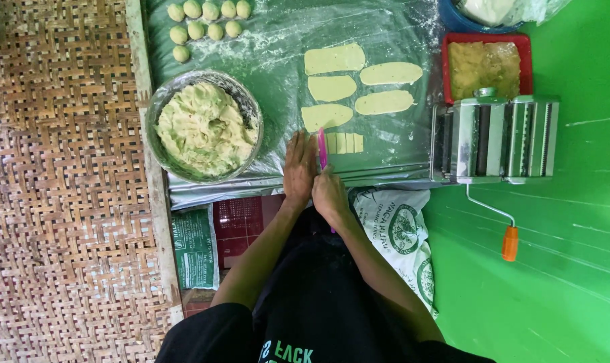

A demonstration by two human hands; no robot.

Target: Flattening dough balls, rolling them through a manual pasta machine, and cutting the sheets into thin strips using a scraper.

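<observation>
Head camera view looks straight down on a person cutting flattened dough. Their left hand [299, 168] lies flat, fingers together, pressing a dough strip [342, 142] on the plastic-covered surface [386, 33]; their right hand [330, 195] is clamped on a pink cutter [322, 149] standing across that strip. Part of the strip is already cut into small squares. Five flat ovals [362, 81] wait uncut above it. Much dough remains in a metal bowl [158, 114], with small balls [204, 20] beyond. A hand-cranked roller machine [497, 138] stands right on green flooring; woven matting covers the left.
</observation>
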